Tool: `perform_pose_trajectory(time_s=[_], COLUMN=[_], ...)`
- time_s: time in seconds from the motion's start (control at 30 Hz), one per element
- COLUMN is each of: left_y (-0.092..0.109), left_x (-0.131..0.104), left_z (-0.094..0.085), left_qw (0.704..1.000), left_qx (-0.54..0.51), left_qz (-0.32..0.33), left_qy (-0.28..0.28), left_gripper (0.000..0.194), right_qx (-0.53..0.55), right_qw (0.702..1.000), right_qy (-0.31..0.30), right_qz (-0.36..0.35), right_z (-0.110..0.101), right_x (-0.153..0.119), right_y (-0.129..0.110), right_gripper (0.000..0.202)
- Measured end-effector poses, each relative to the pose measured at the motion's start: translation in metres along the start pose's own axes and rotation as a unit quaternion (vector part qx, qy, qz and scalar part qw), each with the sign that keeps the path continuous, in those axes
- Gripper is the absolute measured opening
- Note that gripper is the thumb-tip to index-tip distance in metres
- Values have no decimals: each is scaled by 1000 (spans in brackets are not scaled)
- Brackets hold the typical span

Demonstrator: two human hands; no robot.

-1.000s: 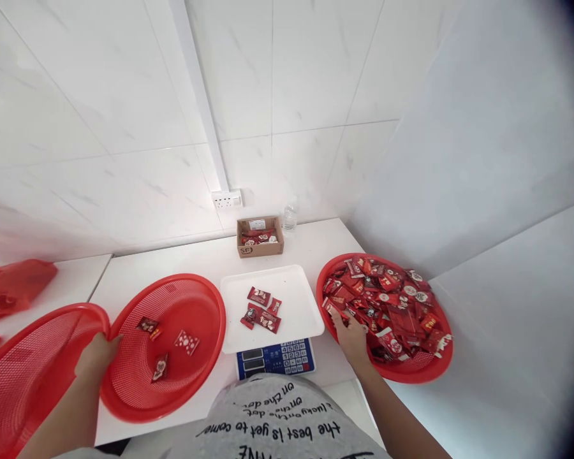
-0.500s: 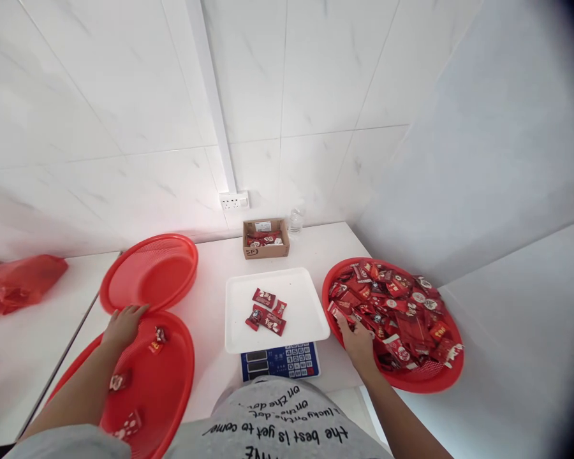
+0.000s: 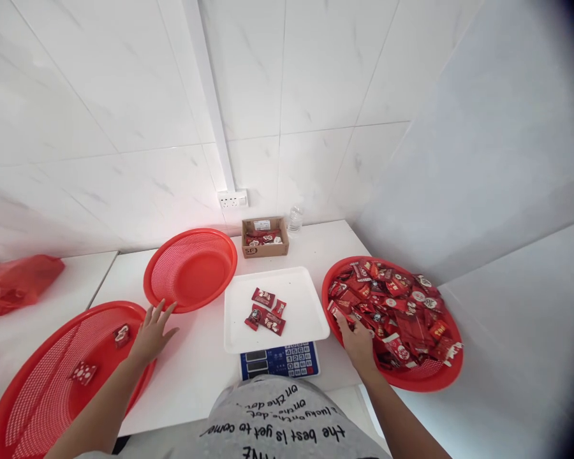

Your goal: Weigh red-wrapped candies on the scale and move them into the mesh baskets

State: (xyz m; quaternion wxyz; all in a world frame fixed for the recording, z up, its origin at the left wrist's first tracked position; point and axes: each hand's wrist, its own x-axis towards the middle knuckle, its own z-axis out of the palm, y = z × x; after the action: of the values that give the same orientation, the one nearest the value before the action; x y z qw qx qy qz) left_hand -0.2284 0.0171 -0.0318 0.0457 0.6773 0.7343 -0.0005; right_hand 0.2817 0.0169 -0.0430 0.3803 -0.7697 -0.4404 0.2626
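My left hand has its fingers spread, with the fingertips at the front rim of an upper red basket. Under my left forearm lies a larger red basket with a few wrapped pieces in it. On the right, my right hand rests at the left edge of a red basket heaped with red packets, its fingers round a red packet. Between the hands, several red packets lie on the white tray of a scale with a blue keypad.
A small cardboard box with red packets stands by the wall, beside a clear plastic bottle. A red plastic bag lies at the far left. A wall socket is behind the table.
The upper left basket has moved right, towards the cardboard box. The larger left basket has shifted left, and my left hand has moved right with fingers spread. My right hand has stayed put.
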Motion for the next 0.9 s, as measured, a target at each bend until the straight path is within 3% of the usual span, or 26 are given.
perform_pose_trajectory(time_s=[0.17, 0.3, 0.57, 0.8, 0.9], left_y=[-40, -51, -5, 23, 47], left_x=[8, 16, 24, 38, 37], left_z=[-2, -14, -18, -15, -17], left_qw=[1000, 999, 991, 993, 990], left_qx=[10, 16, 133, 55, 28], left_qz=[-15, -49, -24, -99, -135], left_qy=[11, -15, -14, -36, -1], left_gripper=[60, 58, 49, 55, 58], right_qx=[4, 7, 7, 4, 3], right_qw=[1000, 1000, 999, 1000, 1000], right_qy=[-12, -17, -4, -7, -9], right_qz=[-2, -4, -36, -27, -25], right_z=[-2, -3, -2, -2, -3], right_x=[-1, -2, -2, -2, -3], right_y=[-4, -5, -5, -5, -6], right_gripper=[71, 66, 67, 65, 65])
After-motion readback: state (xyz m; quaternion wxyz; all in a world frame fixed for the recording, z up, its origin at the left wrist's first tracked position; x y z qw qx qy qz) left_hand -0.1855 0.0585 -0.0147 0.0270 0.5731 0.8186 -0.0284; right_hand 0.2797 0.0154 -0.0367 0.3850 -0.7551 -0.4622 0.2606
